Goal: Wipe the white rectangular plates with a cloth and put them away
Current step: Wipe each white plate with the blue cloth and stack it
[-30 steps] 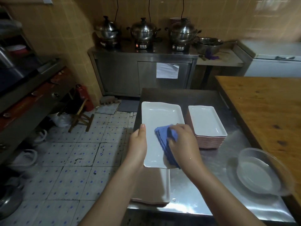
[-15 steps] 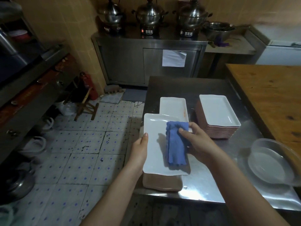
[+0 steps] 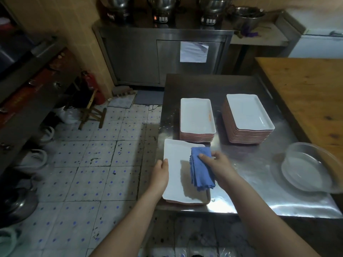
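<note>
Head view: left hand grips the left rim of the white plate at the near-left corner of the surface; right hand pinches the folded blue cloth over its right half. Wiping well likely means bracing firmly and sweeping lengthwise into corners.

Our two bare forearms reach forward from the lower edge. Our left hand grips the left rim of the white rectangular plate, thumb on top. Our right hand holds the folded blue cloth against it.
</note>
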{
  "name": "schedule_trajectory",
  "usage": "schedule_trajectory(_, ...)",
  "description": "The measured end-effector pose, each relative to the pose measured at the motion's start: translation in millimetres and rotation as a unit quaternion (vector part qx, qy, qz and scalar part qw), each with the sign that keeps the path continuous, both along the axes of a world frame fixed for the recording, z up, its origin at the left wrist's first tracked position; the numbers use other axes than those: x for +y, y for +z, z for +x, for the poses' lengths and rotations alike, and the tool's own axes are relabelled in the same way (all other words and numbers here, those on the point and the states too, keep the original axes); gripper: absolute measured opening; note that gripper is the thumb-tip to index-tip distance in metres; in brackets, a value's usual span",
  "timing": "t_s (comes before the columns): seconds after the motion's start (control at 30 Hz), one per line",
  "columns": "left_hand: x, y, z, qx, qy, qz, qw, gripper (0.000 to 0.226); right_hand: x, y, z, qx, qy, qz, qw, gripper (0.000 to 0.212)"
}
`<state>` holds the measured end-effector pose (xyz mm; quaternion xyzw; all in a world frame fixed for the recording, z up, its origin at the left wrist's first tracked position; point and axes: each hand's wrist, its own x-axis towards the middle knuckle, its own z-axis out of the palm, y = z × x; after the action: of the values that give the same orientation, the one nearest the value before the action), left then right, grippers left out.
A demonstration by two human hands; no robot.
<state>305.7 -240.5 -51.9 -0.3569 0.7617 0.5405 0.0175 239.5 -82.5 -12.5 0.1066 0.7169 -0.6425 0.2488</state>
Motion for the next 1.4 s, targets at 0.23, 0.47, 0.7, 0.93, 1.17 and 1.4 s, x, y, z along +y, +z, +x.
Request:
schedule_trajectory(0.23, -5, -6, 1, -0.083, -0.145, -0.299, 0.940, 0.039, 3, -6, -3, -0.012, 0.008, 0.017, 1.000, 0.030)
schedule_trajectory(0.47, -14, -11, -10, -0.105, -0.213, -0.247, 0.939, 0.044, 5, -16, -7, -0.016, 0.005, 0.007, 1.000, 0.019)
schedule_trajectory(0.7, -23, -8, -23, -0.126, -0.168, -0.248, 0.946, 0.045, 13, -17, -23, -0.029, -0.012, -0.031, 0.999, 0.021)
schedule_trajectory(0.93, -23, 26, -103, -0.035, -0.094, -0.232, 0.968, 0.043, 21, 0, -71, -0.011, -0.029, -0.037, 0.999, 0.016)
schedule_trajectory(1.17, -14, 16, -196, -0.034, -0.047, -0.173, 0.983, 0.046, 24, -1, -115, -0.018, -0.034, -0.032, 0.999, 0.021)
schedule_trajectory(1.4, -17, -1, -220, -0.058, -0.056, -0.241, 0.967, 0.019, 25, -11, -154, -0.031, -0.042, -0.042, 0.998, 0.020)
